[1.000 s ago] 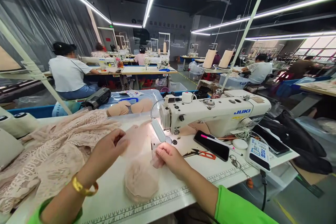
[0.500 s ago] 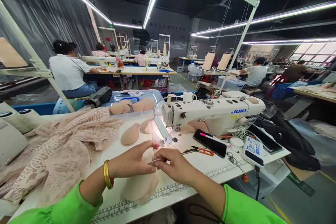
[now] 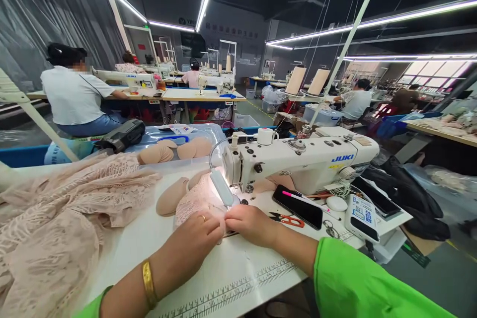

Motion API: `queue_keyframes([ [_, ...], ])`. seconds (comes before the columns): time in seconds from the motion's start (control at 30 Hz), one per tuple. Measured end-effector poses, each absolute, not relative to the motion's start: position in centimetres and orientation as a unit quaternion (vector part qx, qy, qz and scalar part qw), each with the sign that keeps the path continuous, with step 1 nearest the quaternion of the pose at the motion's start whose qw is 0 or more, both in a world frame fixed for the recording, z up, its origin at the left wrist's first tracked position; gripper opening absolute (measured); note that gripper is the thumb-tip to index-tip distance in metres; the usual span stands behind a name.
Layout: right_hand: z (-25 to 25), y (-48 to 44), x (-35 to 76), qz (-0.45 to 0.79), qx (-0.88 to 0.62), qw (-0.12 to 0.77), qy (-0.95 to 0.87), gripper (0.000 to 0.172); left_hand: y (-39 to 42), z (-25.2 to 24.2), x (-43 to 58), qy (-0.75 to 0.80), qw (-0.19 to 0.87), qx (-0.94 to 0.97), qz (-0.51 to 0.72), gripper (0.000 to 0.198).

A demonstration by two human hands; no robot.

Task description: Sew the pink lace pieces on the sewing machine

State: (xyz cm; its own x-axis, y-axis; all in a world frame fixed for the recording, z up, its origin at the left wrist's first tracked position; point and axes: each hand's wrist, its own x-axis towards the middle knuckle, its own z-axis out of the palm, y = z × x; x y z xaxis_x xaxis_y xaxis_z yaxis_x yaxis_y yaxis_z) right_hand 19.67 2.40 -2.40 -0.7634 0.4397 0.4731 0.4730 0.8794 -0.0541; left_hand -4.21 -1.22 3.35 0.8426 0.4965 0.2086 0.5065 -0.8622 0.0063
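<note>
A pale pink lace piece lies at the needle end of the white sewing machine. My left hand, with a ring and a gold bracelet, is closed on the near edge of the lace. Close beside it, my right hand pinches the same edge, fingers together. The hands hide the exact spot they grip. A lit lamp shines on the lace and covers the needle area. Left of the lace lies a beige bra cup, partly covered by it.
A large heap of lace fabric covers the table's left. Right of my hands lie orange-handled thread snips, a black phone and a pink pen. Behind, a clear plastic bin stands near stacked cups. Co-workers sit farther back.
Both hands have moved up to the machine's needle end and come down on the lace. The cup piece below my hands is gone from the front of the table. The view has shifted.
</note>
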Motion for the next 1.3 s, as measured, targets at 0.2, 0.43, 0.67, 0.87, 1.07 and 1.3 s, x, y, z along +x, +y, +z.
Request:
queue_keyframes([
  [0.2, -1.9, 2.7, 21.6, 0.032, -0.248, 0.273, -0.929, 0.030, 2.3, 0.4, -3.5, -0.300, 0.065, -0.945, -0.114, 0.027],
  [0.43, -1.2, 2.2, 22.1, 0.014, -0.271, 0.258, -0.927, 0.029, 1.4, 0.3, -3.5, -0.306, 0.005, -0.939, -0.158, 0.029],
  [0.67, -0.9, 1.9, 22.2, 0.025, -0.267, 0.246, -0.931, 0.029, 1.4, 0.3, -3.3, -0.299, 0.012, -0.941, -0.158, 0.027],
  [0.87, -0.6, 1.8, 22.2, 0.057, -0.249, 0.260, -0.931, 0.031, 1.4, 0.5, -3.1, -0.279, 0.014, -0.947, -0.159, 0.027],
  [1.07, -0.3, 1.7, 22.0, 0.059, -0.257, 0.241, -0.934, 0.034, 1.7, 0.2, -3.1, -0.270, 0.012, -0.945, -0.185, 0.024],
  [1.3, -1.1, 2.0, 22.1, 0.044, -0.294, 0.258, -0.919, 0.031, 3.5, -0.2, -3.0, -0.265, 0.020, -0.939, -0.219, 0.029],
])
